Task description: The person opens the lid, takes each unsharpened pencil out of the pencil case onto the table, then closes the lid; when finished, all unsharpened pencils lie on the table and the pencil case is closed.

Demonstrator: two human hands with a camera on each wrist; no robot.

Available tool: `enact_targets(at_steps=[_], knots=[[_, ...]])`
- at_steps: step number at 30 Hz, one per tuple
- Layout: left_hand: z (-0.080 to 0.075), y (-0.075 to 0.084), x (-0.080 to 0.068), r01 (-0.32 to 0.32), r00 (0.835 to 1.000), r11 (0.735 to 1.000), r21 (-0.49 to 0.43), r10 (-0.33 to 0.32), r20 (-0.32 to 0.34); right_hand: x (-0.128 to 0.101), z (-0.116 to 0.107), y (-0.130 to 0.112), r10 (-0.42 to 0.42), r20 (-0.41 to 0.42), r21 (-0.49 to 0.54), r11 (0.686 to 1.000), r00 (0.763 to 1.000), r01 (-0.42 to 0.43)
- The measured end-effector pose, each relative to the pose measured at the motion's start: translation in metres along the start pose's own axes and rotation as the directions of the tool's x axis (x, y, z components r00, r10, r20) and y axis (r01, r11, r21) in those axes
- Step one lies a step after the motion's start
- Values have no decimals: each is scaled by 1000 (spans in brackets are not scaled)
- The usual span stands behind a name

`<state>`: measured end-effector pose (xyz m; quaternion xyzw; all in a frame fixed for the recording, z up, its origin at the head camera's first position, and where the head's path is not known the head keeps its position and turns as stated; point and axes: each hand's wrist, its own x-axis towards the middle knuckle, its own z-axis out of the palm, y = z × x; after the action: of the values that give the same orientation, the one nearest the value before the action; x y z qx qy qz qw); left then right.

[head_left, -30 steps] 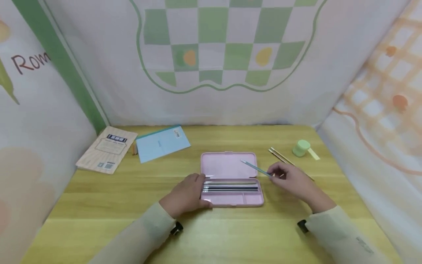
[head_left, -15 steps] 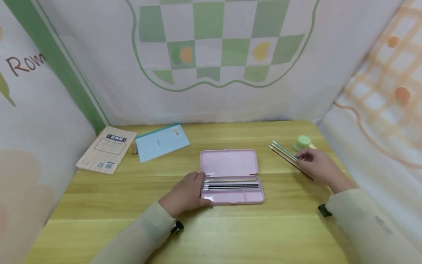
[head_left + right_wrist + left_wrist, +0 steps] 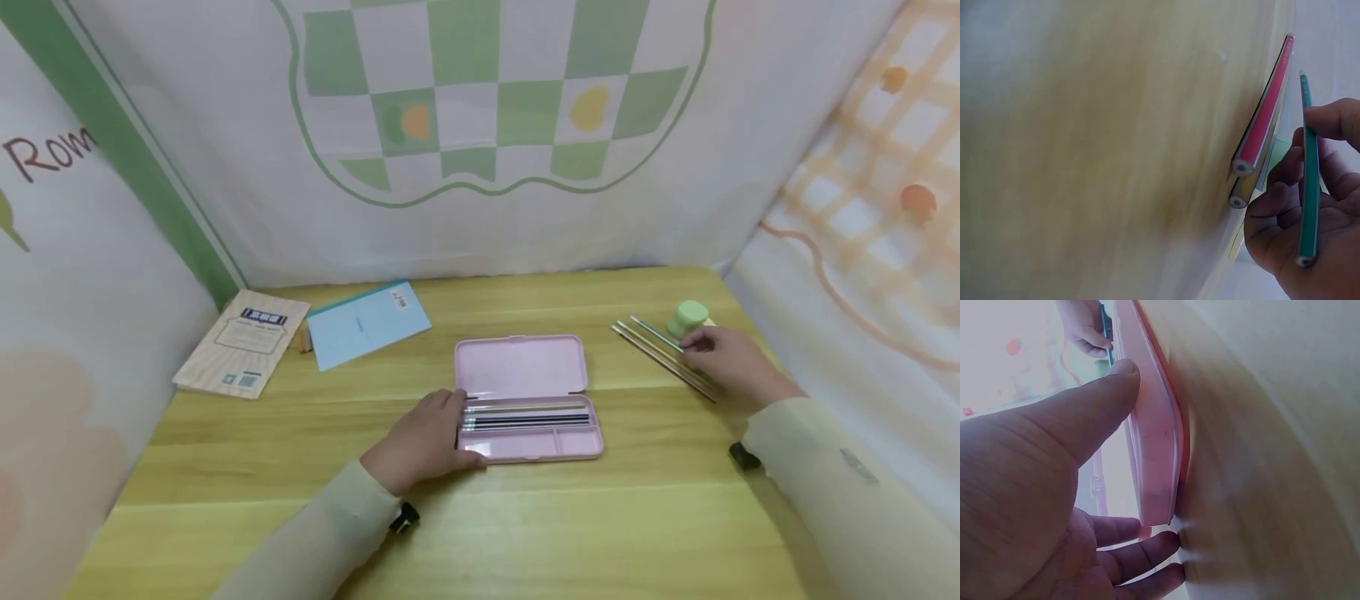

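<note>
Your bench (image 3: 480,517) looks like pale wood with a smooth, faintly glossy grain. On it the pencil case (image 3: 525,400) is matt pink plastic. Right of the case, the pencils (image 3: 660,354) look lacquered and shiny. Left of it, the notebooks (image 3: 300,337) have matt paper covers.

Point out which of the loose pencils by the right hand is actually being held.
The teal pencil, pinched in the right hand's fingers. The red pencil and the yellowish one beneath it lie untouched on the table.
</note>
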<state>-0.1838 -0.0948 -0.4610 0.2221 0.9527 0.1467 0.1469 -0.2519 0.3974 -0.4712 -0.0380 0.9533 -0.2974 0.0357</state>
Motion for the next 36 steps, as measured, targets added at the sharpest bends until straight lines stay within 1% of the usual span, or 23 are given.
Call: enact_targets(at_steps=[10,18,26,28,30,32,34,36], knots=[[-1,0,-1,-10,1000,1000,2,10,0,10,-1,-8,19,20,-40,999,1000,-18],[-2,-1,0,-5,1000,1000,-12,5,2,13,0,-8,2,33,-44,999,999,0],[0,0,2,-5,1000,1000,-6,5,6,5,-3,-6,8,29,-36,999,1000,-7],[0,1,2,-8,1000,1000,-10,8,10,1,-3,-8,11,16,-32,999,1000,-10],[0,2,2,-15,1000,1000,-16,15,13,-2,0,-14,3,-12,-35,999,1000,-4],[-1,2,1,-15,1000,1000,-20,16,17,-7,7,-27,-12,-42,-38,999,999,10],[-1,2,0,-10,1000,1000,-20,10,16,-12,18,-48,-26,-63,-25,999,998,24],[-1,1,0,-9,1000,1000,-21,9,7,-19,29,-73,-36,-61,2,999,997,37]])
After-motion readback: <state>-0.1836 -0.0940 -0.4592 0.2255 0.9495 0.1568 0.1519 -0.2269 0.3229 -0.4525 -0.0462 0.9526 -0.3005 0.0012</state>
